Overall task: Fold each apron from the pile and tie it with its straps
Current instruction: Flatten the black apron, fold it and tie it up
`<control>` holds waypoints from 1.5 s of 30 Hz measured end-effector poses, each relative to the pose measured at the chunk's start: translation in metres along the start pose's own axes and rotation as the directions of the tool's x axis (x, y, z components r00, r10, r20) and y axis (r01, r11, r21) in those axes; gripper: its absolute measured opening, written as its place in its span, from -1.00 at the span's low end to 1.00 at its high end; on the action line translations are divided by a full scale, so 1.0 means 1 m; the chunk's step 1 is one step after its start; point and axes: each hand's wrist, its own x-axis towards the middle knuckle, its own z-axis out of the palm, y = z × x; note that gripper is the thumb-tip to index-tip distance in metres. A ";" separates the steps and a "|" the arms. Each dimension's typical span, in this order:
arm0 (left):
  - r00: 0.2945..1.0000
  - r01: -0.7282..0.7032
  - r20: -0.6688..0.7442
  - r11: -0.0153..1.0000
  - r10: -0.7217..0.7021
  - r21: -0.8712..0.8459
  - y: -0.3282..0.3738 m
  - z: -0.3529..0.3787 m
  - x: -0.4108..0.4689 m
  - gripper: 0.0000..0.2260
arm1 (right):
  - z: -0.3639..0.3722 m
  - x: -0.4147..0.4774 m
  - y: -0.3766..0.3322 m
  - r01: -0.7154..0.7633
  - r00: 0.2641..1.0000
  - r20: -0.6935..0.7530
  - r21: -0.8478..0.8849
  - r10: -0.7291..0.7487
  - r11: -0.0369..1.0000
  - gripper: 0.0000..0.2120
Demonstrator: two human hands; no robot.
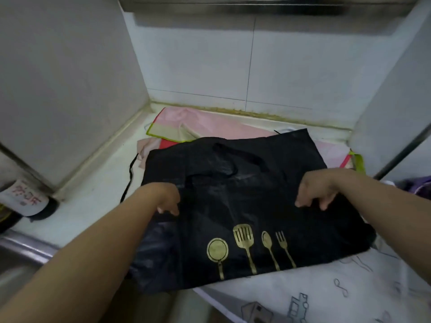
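A black apron [245, 206] with gold pan, spatula, spoon and fork prints lies spread over the pile on the counter. My left hand [166, 199] grips the apron's left side, fingers curled into the cloth. My right hand [317, 191] grips its right side the same way. A black strap [130, 176] trails off the apron's left edge onto the counter, and another strap lies looped on top of the apron [235, 157]. Under it lie a pink apron with yellow-green trim [186, 122] at the back and a white printed apron [326, 287] in front.
White tiled walls [198, 61] close in the counter [93, 183] on three sides. A bottle with red writing [23, 197] lies at the left. A metal sink edge [21, 248] runs along the lower left. Purple cloth [417, 185] shows at the right.
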 end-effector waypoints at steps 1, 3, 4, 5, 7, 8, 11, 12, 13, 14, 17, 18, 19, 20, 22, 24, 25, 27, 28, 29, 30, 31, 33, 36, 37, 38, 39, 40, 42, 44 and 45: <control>0.990 -0.023 -0.140 0.998 0.016 -0.050 0.000 0.004 0.014 -0.57 | 0.000 0.010 0.000 0.066 0.994 -0.091 0.031 -0.063 0.997 -0.85; 0.939 -0.086 -0.342 0.983 0.026 -0.162 0.006 0.012 0.028 -0.53 | 0.000 0.023 -0.005 0.198 0.958 -0.223 0.060 -0.180 0.978 -0.94; 0.915 -0.119 -0.401 0.974 0.033 -0.191 0.011 0.013 0.036 -0.53 | -0.002 0.031 -0.009 0.247 0.940 -0.261 0.068 -0.222 0.967 -0.94; 0.892 -0.147 -0.450 0.969 0.043 -0.198 0.016 0.014 0.044 -0.55 | -0.005 0.039 -0.013 0.290 0.918 -0.300 0.065 -0.258 0.955 -0.93; 0.843 -0.212 -0.532 0.959 0.082 -0.187 0.027 0.013 0.055 -0.63 | -0.009 0.054 -0.026 0.354 0.862 -0.394 0.019 -0.319 0.935 -0.90; 0.820 -0.248 -0.562 0.953 0.109 -0.176 0.032 0.010 0.064 -0.68 | -0.015 0.066 -0.034 0.377 0.831 -0.439 -0.009 -0.342 0.926 -0.85; 0.772 -0.382 -0.588 0.916 0.242 -0.125 0.046 0.007 0.082 -0.79 | -0.025 0.095 -0.056 0.402 0.762 -0.532 -0.059 -0.369 0.914 -0.81; 0.768 -0.417 -0.571 0.903 0.289 -0.103 0.052 0.006 0.087 -0.80 | -0.027 0.104 -0.064 0.394 0.762 -0.541 -0.051 -0.357 0.918 -0.82; 0.775 -0.438 -0.543 0.894 0.322 -0.096 0.057 0.004 0.099 -0.79 | -0.033 0.119 -0.072 0.395 0.760 -0.551 -0.029 -0.345 0.918 -0.83; 0.788 -0.446 -0.514 0.890 0.340 -0.096 0.061 0.003 0.107 -0.77 | -0.036 0.131 -0.080 0.411 0.754 -0.559 -0.009 -0.345 0.912 -0.82; 0.798 -0.454 -0.481 0.887 0.363 -0.084 0.069 -0.001 0.124 -0.68 | -0.040 0.154 -0.101 0.496 0.743 -0.550 0.072 -0.381 0.865 -0.74; 0.798 -0.454 -0.476 0.888 0.370 -0.070 0.070 0.000 0.129 -0.64 | -0.040 0.161 -0.105 0.511 0.749 -0.534 0.090 -0.392 0.855 -0.72; 0.795 -0.449 -0.479 0.892 0.372 -0.052 0.071 0.001 0.131 -0.58 | -0.040 0.166 -0.107 0.524 0.751 -0.522 0.101 -0.403 0.846 -0.70; 0.790 -0.440 -0.491 0.898 0.367 -0.035 0.071 0.001 0.133 -0.52 | -0.038 0.169 -0.108 0.530 0.757 -0.509 0.112 -0.410 0.840 -0.67; 0.723 -0.462 -0.601 0.886 0.342 -0.052 0.067 0.002 0.137 -0.46 | -0.037 0.171 -0.103 0.541 0.732 -0.567 0.145 -0.378 0.829 -0.65; 0.540 -0.569 -0.805 0.811 0.246 -0.134 0.061 -0.007 0.139 -0.51 | -0.041 0.165 -0.095 0.557 0.640 -0.724 0.206 -0.257 0.805 -0.68; 0.439 -0.616 -0.885 0.769 0.153 -0.172 0.057 -0.015 0.141 -0.55 | -0.044 0.162 -0.092 0.566 0.590 -0.789 0.253 -0.172 0.784 -0.69; 0.337 -0.676 -0.941 0.691 -0.020 -0.256 0.052 -0.041 0.148 -0.59 | -0.056 0.159 -0.088 0.569 0.563 -0.824 0.335 -0.060 0.751 -0.66; 0.350 -0.674 -0.935 0.680 -0.049 -0.288 0.051 -0.054 0.153 -0.59 | -0.061 0.161 -0.087 0.549 0.587 -0.807 0.346 -0.057 0.761 -0.63; 0.398 -0.647 -0.917 0.696 -0.040 -0.311 0.050 -0.063 0.160 -0.58 | -0.064 0.164 -0.088 0.517 0.628 -0.774 0.335 -0.083 0.788 -0.59; 0.464 -0.604 -0.886 0.731 -0.002 -0.318 0.050 -0.070 0.169 -0.56 | -0.066 0.169 -0.088 0.481 0.677 -0.727 0.322 -0.113 0.816 -0.56; 0.535 -0.546 -0.843 0.783 0.052 -0.299 0.050 -0.076 0.180 -0.53 | -0.068 0.175 -0.088 0.444 0.728 -0.671 0.306 -0.140 0.842 -0.53; 0.656 -0.398 -0.746 0.892 0.113 -0.215 0.049 -0.081 0.194 -0.49 | -0.068 0.187 -0.088 0.376 0.810 -0.562 0.275 -0.170 0.885 -0.48; 0.697 -0.256 -0.715 0.947 0.041 -0.196 0.049 -0.085 0.198 -0.49 | -0.063 0.197 -0.086 0.321 0.826 -0.534 0.184 -0.180 0.929 -0.38; 0.685 -0.227 -0.728 0.946 -0.012 -0.229 0.051 -0.085 0.194 -0.50 | -0.059 0.196 -0.087 0.326 0.803 -0.562 0.138 -0.197 0.935 -0.38; 0.661 -0.214 -0.748 0.938 -0.065 -0.271 0.054 -0.084 0.188 -0.52 | -0.054 0.192 -0.088 0.348 0.766 -0.601 0.093 -0.226 0.933 -0.39; 0.628 -0.225 -0.772 0.926 -0.099 -0.302 0.058 -0.079 0.180 -0.55 | -0.047 0.185 -0.089 0.383 0.720 -0.643 0.053 -0.262 0.922 -0.41; 0.581 -0.255 -0.807 0.918 -0.106 -0.304 0.062 -0.072 0.170 -0.57 | -0.039 0.176 -0.089 0.426 0.667 -0.683 0.019 -0.299 0.905 -0.44; 0.452 -0.325 -0.891 0.924 -0.037 -0.204 0.069 -0.047 0.149 -0.61 | -0.016 0.156 -0.086 0.493 0.558 -0.744 -0.061 -0.369 0.868 -0.49; 0.399 -0.362 -0.914 0.928 0.072 -0.084 0.078 -0.010 0.128 -0.58 | 0.014 0.143 -0.076 0.481 0.450 -0.786 -0.186 -0.423 0.857 -0.51; 0.422 -0.362 -0.897 0.932 0.129 -0.036 0.082 0.010 0.119 -0.55 | 0.031 0.138 -0.070 0.451 0.442 -0.774 -0.245 -0.453 0.858 -0.47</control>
